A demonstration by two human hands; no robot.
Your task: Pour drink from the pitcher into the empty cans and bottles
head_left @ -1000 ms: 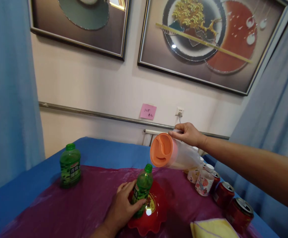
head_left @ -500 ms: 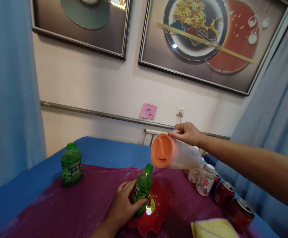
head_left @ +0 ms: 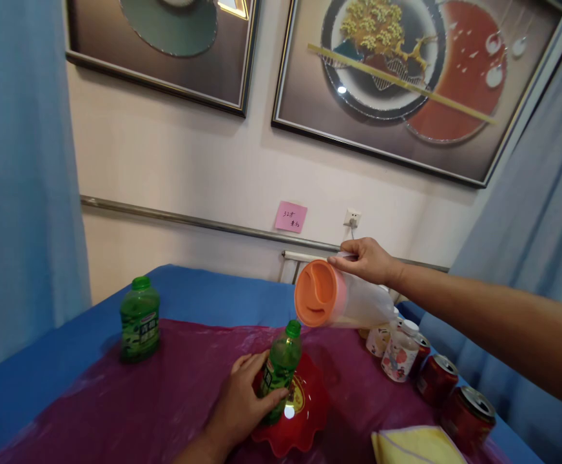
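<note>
My left hand [head_left: 242, 403] is wrapped round a small green bottle [head_left: 283, 367], which has no cap and leans slightly to the right. Beneath it is a red plate [head_left: 310, 419] with a scalloped rim and a gold print in its middle. My right hand [head_left: 365, 258] grips the handle of a clear plastic pitcher [head_left: 363, 303]. The pitcher lies tipped to the left, its orange lid [head_left: 316, 293] just above and right of the bottle's mouth. Some liquid shows along the pitcher's lower side; whether any flows out is too fine to make out.
Another green bottle [head_left: 140, 322] stands at the left. Small bottles with white caps [head_left: 401, 354] and red cans [head_left: 469, 412] line the right edge. A folded yellow cloth [head_left: 419, 446] lies in front on purple plastic sheeting [head_left: 165, 399]. A metal rail [head_left: 203, 223] runs along the wall.
The green bottle in my left hand looks almost the same, shifted very slightly right. The pitcher stays tipped in my right hand.
</note>
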